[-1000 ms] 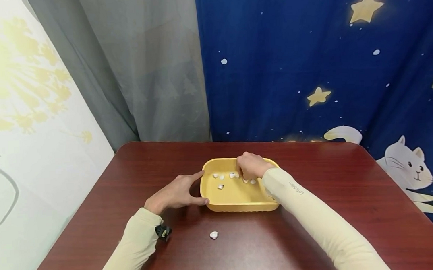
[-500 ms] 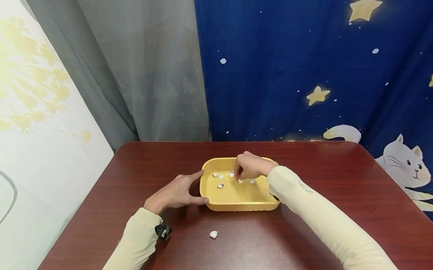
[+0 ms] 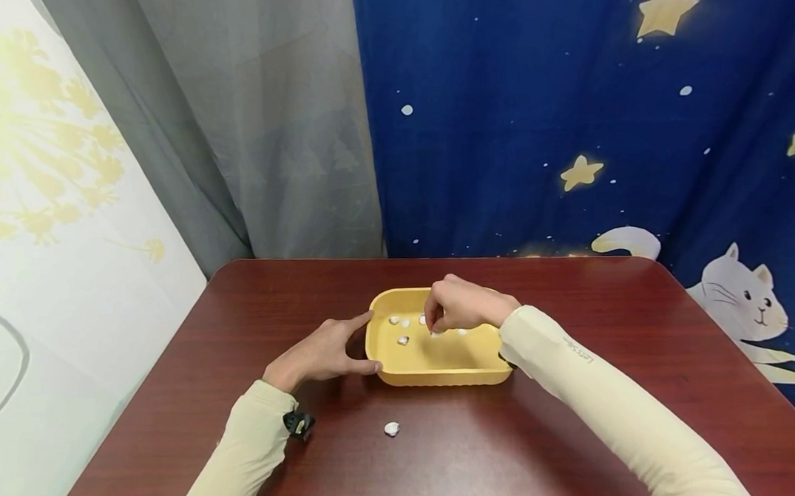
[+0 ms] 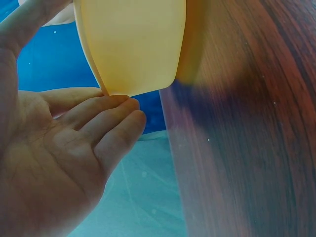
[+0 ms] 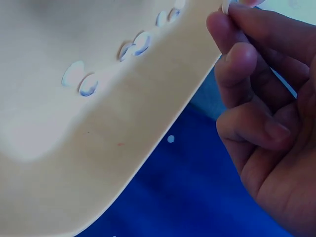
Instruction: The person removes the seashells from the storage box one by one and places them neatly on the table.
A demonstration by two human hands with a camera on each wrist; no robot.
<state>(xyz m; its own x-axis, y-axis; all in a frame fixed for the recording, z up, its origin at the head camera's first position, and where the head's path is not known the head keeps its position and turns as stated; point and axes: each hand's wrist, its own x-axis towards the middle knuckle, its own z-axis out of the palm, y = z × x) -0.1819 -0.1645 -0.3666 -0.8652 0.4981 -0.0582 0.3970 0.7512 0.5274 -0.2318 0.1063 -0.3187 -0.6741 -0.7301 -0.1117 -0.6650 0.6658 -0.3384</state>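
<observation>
In the head view a yellow rectangular tray stands on the table. My left hand spans its left end, thumb at the near corner and a finger at the far one. In the left wrist view the fingers are nearly straight, and some fingertips touch the tray's rim. My right hand hovers over the tray, pinching a small white shell between thumb and fingers. Several similar shells lie in the tray, among them one shell nearer the front and another shell under the right hand.
A single white shell lies on the dark red wooden table, in front of the tray. Grey and blue curtains hang behind the table, and a white patterned panel is at the left.
My right hand has moved slightly left over the tray and lifted a little, with a small white shell at its fingertips. The left hand stays at the tray's end.
</observation>
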